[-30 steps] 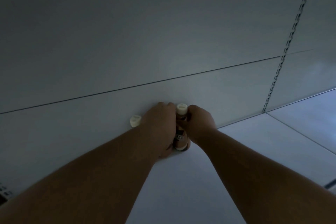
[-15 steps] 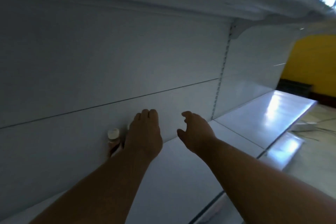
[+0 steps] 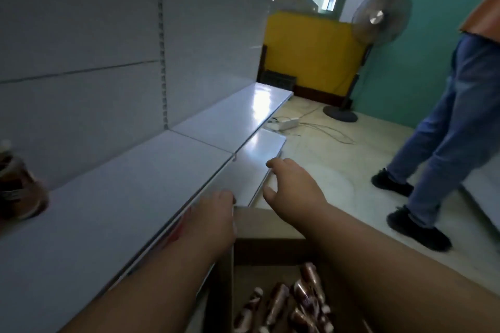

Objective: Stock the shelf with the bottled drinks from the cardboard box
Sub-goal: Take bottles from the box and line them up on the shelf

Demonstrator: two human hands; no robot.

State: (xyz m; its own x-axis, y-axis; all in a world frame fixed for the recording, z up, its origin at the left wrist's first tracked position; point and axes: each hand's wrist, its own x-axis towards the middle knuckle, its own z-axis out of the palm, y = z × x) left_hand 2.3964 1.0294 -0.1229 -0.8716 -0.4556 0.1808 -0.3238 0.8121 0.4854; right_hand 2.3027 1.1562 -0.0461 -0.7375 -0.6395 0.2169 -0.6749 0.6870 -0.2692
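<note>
Left hand (image 3: pixel 213 213): empty, fingers curled loosely, over the shelf's front edge.
Right hand (image 3: pixel 293 192): empty, grip wide, thumb and fingers spread, above the far flap of the box.
Bottles (image 3: pixel 284 305): lay jumbled on their sides in the cardboard box (image 3: pixel 259 227), low in view between the forearms.
Placed bottle (image 3: pixel 16 186): stood upright on the shelf (image 3: pixel 113 184) at the far left, near the back panel, well apart from both hands.
Handling: likely small plastic bottles, light, stiff enough to squeeze; shiny wrap looked slippery, so take one round the body below the cap.
Progress: shelf mostly bare, so stocking looked early.
Hard to see: bottles blurred, labels unreadable, count unclear; box cut off at the bottom edge; placed bottle cut off at the left.
Bystander (image 3: pixel 438 143): only legs and shoes showed, at right.
</note>
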